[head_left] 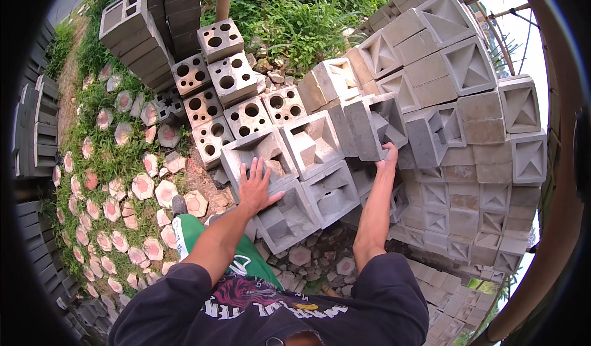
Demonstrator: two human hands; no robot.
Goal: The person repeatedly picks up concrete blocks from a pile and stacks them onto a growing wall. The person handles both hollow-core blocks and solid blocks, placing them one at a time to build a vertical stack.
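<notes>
My left hand [254, 189] lies with spread fingers on a grey square concrete block [274, 149], at the corner of a small stack of blocks with recessed, faceted fronts. My right hand [388, 156] grips the lower edge of another grey concrete block [360, 131], whose hollow front faces right. That block sits tilted against its neighbours; whether its far side rests on them, I cannot tell. Beside my left hand are a paler faceted block [311, 143] and a block below it [331, 192]. The fingertips of my right hand are partly hidden by the block.
Blocks with round holes [226, 78] are stacked ahead, near a tall pile of hollow blocks [135, 35]. A high wall of faceted blocks [468, 69] rises at the right. Hexagonal pavers [142, 186] lie in grass at the left. Rubble [301, 257] covers the ground below the stack.
</notes>
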